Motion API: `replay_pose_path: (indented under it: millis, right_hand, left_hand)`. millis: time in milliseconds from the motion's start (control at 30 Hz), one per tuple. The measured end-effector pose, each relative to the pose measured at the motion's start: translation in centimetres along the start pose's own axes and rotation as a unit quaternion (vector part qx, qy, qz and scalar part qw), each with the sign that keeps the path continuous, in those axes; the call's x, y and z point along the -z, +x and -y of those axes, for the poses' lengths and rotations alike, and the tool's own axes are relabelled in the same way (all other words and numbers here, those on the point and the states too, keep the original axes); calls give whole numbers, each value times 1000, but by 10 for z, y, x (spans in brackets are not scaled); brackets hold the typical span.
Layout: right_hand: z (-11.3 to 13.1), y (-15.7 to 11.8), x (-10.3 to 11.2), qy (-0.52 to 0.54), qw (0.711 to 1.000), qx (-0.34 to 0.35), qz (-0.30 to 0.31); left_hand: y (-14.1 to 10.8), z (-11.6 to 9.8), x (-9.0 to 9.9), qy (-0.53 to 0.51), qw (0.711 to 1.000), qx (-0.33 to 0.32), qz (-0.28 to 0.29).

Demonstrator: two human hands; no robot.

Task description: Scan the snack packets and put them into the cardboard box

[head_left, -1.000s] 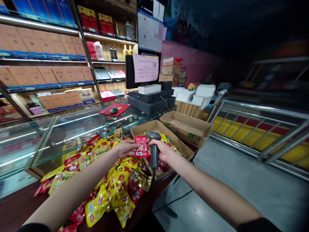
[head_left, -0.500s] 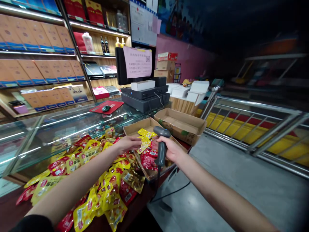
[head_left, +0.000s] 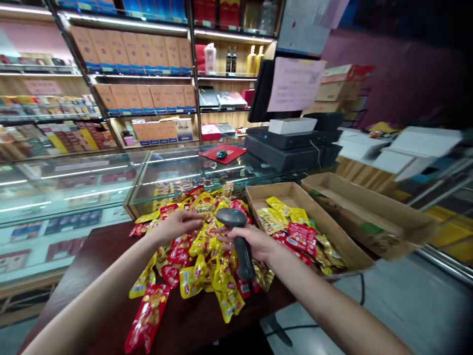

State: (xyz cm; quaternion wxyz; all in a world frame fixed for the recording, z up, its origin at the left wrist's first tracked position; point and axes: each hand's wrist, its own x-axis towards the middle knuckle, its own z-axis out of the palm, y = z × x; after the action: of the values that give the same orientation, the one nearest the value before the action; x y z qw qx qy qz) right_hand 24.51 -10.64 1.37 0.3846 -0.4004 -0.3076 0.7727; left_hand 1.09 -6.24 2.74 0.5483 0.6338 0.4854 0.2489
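Note:
My right hand [head_left: 256,241] is wrapped round the handle of a dark grey barcode scanner [head_left: 242,249], its head above a heap of snack packets. My left hand [head_left: 177,226] reaches over the left part of that heap, fingers stretched out and no packet visible in them. Yellow packets [head_left: 223,276] and red ones lie piled together on the dark table. One long red packet [head_left: 148,315] lies apart at the front. Right of the heap, an open cardboard box [head_left: 345,241] holds several yellow, red and gold packets.
A second cardboard box [head_left: 391,217] stands to the right. Behind are a glass counter [head_left: 177,170], a red mouse mat [head_left: 232,154] with a mouse, and a monitor [head_left: 260,93] with a paper sheet on it. The scanner's cable hangs near the table's front edge.
The view has turned left. Both hands have moved from the packet box to above the heap, the scanner staying in my right hand.

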Motion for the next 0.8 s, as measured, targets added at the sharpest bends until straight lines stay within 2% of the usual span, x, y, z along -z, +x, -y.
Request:
replay_pose_path:
  millis: [67, 167, 300, 433, 567, 700, 800]
  right_hand:
    - [-11, 5, -14, -36, 999, -16, 22]
    - [-23, 7, -28, -93, 994, -26, 45]
    - [-33, 6, -32, -145, 989, 0, 40]
    - [-39, 3, -23, -158, 987, 20, 12]
    - [-40, -6, -9, -174, 983, 58, -26]
    - [-42, -17, 10, -204, 967, 118, -101]
    - [-47, -22, 22, -225, 951, 153, -149]
  left_hand:
    - [-16, 16, 4, 61, 998, -22, -21]
    - [-36, 37, 0, 177, 983, -43, -37]
    - [-52, 55, -16, 271, 960, -64, -35]
    - [-56, 63, -32, 336, 936, -90, -55]
    - [-55, 61, -50, 349, 927, -127, -49]
    - [-51, 53, -71, 372, 914, -156, -49]
    - [-46, 51, -85, 401, 902, -149, -53]
